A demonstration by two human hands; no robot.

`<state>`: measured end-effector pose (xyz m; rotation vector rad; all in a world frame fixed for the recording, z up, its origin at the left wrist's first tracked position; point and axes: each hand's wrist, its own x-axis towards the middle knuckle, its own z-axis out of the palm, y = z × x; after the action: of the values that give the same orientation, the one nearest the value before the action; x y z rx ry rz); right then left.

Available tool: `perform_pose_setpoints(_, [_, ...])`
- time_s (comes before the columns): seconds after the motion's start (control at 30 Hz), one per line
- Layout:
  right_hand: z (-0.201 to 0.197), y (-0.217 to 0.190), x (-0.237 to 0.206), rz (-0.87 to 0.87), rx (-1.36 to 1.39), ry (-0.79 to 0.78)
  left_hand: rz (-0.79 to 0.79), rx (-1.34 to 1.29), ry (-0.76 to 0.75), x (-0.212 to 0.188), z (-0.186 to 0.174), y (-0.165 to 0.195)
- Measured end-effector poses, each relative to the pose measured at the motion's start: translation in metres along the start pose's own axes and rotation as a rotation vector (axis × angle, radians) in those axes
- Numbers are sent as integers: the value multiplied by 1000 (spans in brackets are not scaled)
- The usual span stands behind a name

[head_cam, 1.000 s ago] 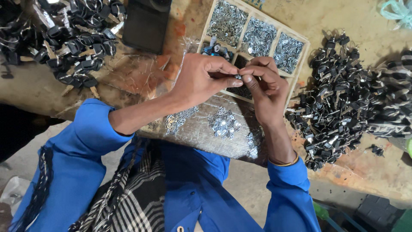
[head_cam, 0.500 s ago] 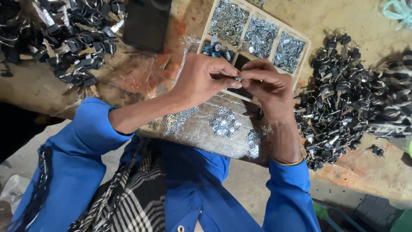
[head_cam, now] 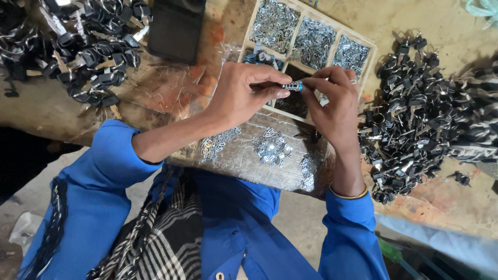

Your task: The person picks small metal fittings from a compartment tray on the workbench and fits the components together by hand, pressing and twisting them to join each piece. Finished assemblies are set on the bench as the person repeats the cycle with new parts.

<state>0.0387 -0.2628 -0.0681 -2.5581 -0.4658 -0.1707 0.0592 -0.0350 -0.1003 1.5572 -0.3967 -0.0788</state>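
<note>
Spanning the whole view, the worktop was brown and stained, seen from above. Two heaps of black parts lay on it: one heap at the right, just beside the right wrist, and a second heap at the far left, well apart from both hands. A dark box stood between the left heap and a wooden tray. The tray was divided into compartments filled with small silvery pieces. A clear bag of similar silvery pieces lay at the near edge of the worktop, beneath the forearms. Blue sleeves covered both arms; a thin band circled the right wrist. The left hand and right hand met over the near side of the tray. Between them sat a small blue and silver cylinder, held level above the tray. The left grip was narrow, thumb and forefinger pinched on one end of the cylinder. The right grip was likewise narrow, fingertips closed on the opposite end.
</note>
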Motion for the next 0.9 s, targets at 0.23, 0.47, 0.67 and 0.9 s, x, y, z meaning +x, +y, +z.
perform_pose_setpoints(0.23, [-5, -3, 6, 21, 95, 33, -24, 67, -30, 2, -1, 4])
perform_pose_setpoints(0.47, [2, -3, 1, 311, 986, 0, 4, 40, -82, 1, -1, 3])
perform_pose_setpoints(0.67, [6, -4, -4, 309, 1079, -66, 10, -24, -64, 1, 2, 2])
perform_pose_setpoints(0.9, [9, -4, -4, 316, 1082, -50, -24, -11, -71, 1, 1, 4])
